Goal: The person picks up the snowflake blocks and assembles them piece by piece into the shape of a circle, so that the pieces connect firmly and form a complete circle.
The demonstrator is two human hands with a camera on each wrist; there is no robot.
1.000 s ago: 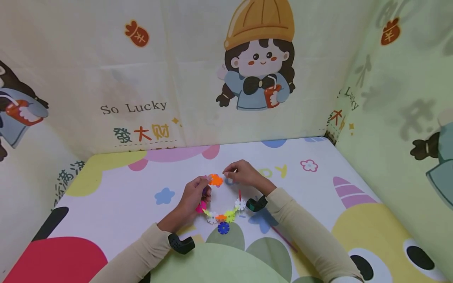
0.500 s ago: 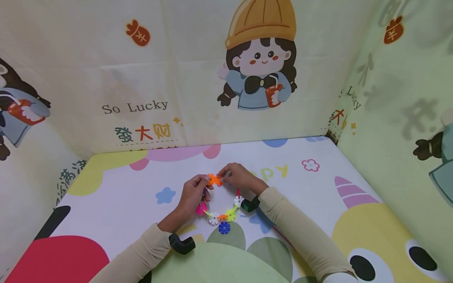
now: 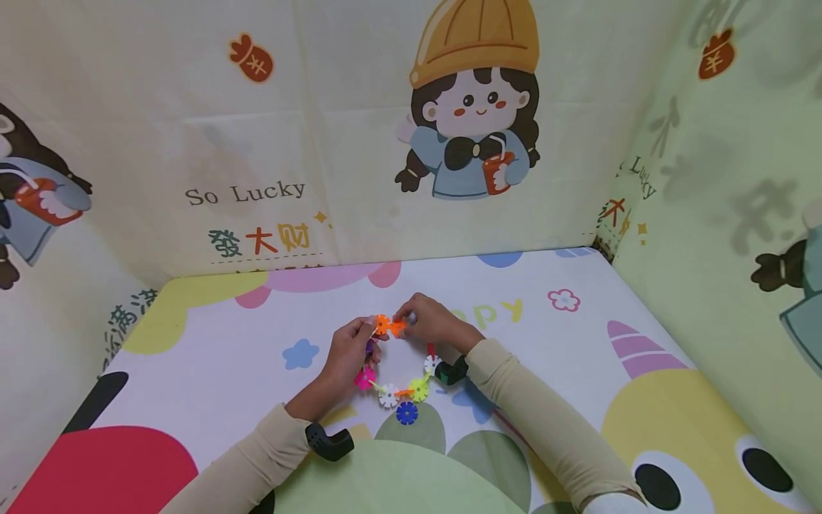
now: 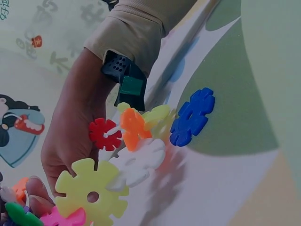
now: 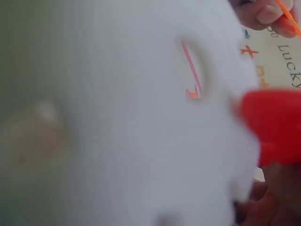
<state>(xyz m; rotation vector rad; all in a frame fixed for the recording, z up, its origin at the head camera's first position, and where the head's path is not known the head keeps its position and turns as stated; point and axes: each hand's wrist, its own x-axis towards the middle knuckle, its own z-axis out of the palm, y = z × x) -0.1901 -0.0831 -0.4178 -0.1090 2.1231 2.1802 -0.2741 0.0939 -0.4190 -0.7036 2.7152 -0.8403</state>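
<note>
A curved chain of notched plastic snowflake discs hangs between both hands over the table. Pinched at its left end by my left hand is an orange disc. My right hand pinches a second orange disc, which meets the first; how far they interlock cannot be seen. Along the chain are a pink disc, a white disc, a yellow disc and a dangling blue disc. A red disc ends the right side, under my right wrist. In the right wrist view, a blurred white disc covers most.
The table has a cartoon-printed cover. Behind it stands a printed cloth wall, with another cloth wall on the right. Each wrist carries a black device, such as the left wrist camera.
My right hand has come left to the orange piece beside my left fingers. Two orange discs now show side by side, slightly turned. My left hand has hardly moved.
</note>
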